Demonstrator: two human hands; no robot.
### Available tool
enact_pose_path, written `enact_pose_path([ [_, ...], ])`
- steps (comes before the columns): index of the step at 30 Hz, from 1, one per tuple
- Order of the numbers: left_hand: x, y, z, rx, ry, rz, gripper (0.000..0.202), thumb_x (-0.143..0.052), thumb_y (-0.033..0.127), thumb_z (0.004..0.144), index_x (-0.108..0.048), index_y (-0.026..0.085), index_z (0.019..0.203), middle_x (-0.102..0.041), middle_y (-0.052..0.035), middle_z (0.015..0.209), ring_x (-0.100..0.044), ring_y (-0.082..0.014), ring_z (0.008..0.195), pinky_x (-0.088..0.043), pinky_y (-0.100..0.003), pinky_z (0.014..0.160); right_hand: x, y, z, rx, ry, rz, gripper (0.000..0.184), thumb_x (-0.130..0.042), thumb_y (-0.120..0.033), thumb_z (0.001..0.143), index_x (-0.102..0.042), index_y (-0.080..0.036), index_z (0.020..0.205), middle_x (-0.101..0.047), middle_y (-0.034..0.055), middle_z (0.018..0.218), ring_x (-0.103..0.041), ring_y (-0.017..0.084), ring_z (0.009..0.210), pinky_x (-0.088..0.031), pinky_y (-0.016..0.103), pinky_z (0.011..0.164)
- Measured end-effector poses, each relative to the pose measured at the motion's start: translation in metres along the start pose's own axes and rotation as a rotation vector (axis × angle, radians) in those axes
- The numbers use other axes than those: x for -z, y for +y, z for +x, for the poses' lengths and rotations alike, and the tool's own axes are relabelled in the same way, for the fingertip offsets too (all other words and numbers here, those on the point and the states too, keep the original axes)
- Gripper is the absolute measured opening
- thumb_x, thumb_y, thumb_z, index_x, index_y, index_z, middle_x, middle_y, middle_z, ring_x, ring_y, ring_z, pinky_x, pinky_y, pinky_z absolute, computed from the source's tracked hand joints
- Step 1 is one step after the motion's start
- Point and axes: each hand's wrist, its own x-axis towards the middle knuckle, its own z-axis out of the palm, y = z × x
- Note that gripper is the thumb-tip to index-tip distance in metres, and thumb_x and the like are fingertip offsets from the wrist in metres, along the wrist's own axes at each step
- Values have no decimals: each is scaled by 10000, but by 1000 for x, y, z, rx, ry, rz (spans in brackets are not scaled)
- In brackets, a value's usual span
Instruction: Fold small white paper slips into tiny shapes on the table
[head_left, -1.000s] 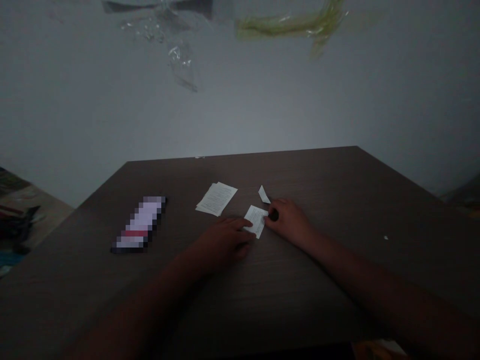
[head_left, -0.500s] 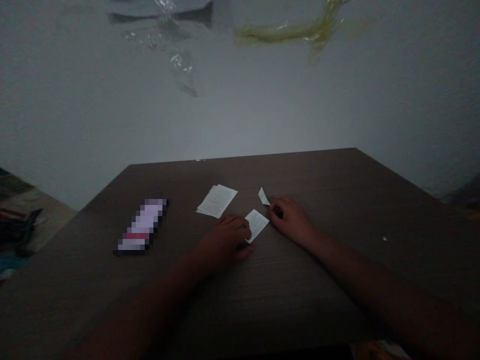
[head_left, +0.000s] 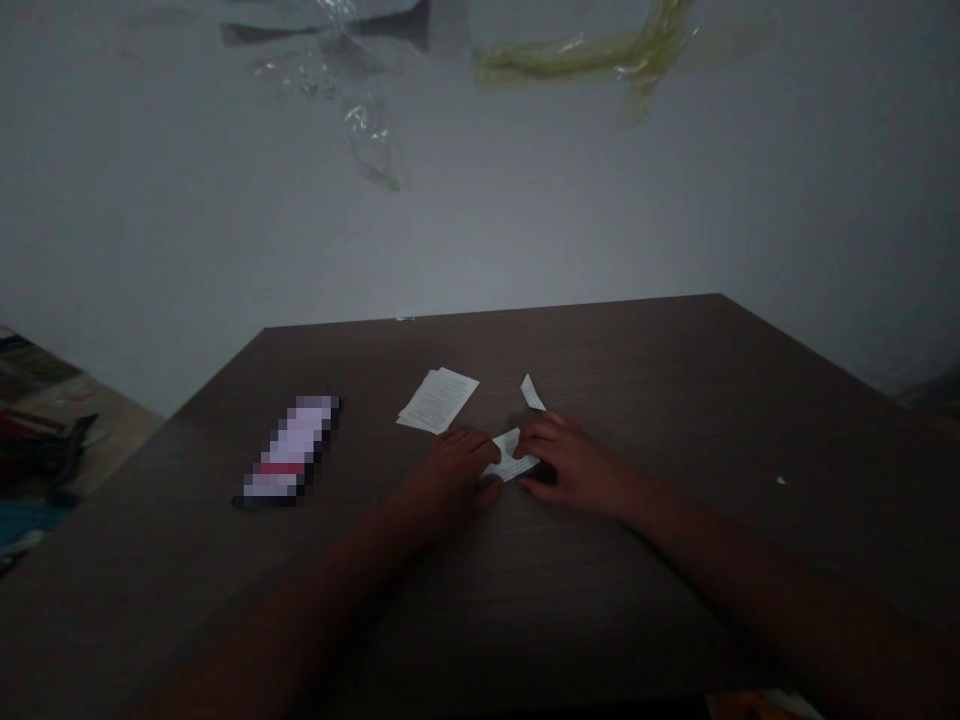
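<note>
The left hand [head_left: 456,468] and right hand [head_left: 576,462] partly hide the paper slip [head_left: 511,465], its print too small to read.

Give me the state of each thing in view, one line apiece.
Left hand: fingers bent, at the paper
Right hand: fingers bent, at the paper
Paper between the hands: partly covered, folding unclear
Printed sheets: stacked, edges misaligned
Small slip: separate from the stack
Phone: face up, pixelated
Yellow tape: stuck up, wrinkled

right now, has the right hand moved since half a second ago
Yes, the right hand has shifted left and nearer the person, away from the table's far edge, its fingers now over the nearest sheet.
</note>
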Motion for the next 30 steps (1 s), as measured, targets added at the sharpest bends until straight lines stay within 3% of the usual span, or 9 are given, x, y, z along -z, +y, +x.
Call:
enact_pose_path([
  [7, 5, 7, -4, -30, 5, -32, 216, -830, 243, 1068, -795, 201, 1277, -852, -137, 1425, -791, -378, 1407, -589, -502, 1311, 5, 7, -1, 48, -1, -58, 237, -932, -298, 1095, -883, -246, 1321, -861, 147, 1307, -783, 375, 1275, -666, 581, 1120],
  [11, 1, 5, -1, -2, 5, -18, 217, -869, 258, 1070, -797, 232, 1273, -857, -115, 1442, -796, -377, 1403, -594, -505, 1303, 4, 6, 0, 72, 16, -85, 193, -912, -278, 1113, -892, -251, 1304, -865, 132, 1278, -784, 352, 1245, -669, 556, 1106],
  [14, 0, 4, 1, -21, 9, 11, 151, -851, 231, 1083, -805, 255, 1225, -867, -81, 1365, -807, -349, 1376, -588, -494, 1299, 3, 4, 2, 107, 11, -101, 76, -844, -230, 1157, -886, -255, 1215, -871, 103, 1216, -784, 318, 1188, -663, 533, 1101],
  [20, 2, 8, 1, -69, 70, 38, 157, -765, 105, 1045, -777, 257, 1080, -869, -31, 1174, -838, -292, 1196, -607, -441, 1240, 2, -5, 4, 120, 21, -115, 97, -802, -192, 1181, -857, -248, 1125, -868, 92, 1144, -779, 303, 1126, -643, 500, 1071],
  [25, 1, 11, -2, -53, 105, 27, 192, -736, 57, 1024, -733, 241, 1077, -871, -33, 1146, -861, -272, 1182, -556, -506, 1376, -3, -12, 3, 114, 53, -159, 17, -860, -240, 1157, -868, -256, 1155, -864, 85, 1149, -760, 309, 1145, -618, 494, 1049],
  [30, -1, 19, -2, -28, 123, 36, 215, -738, 32, 1017, -723, 237, 1080, -874, -36, 1131, -868, -270, 1138, -541, -566, 1412, -9, -18, 4, 120, 104, -223, 128, -821, -199, 1166, -856, -251, 1055, -838, 56, 1025, -739, 281, 1047, -572, 446, 955],
])
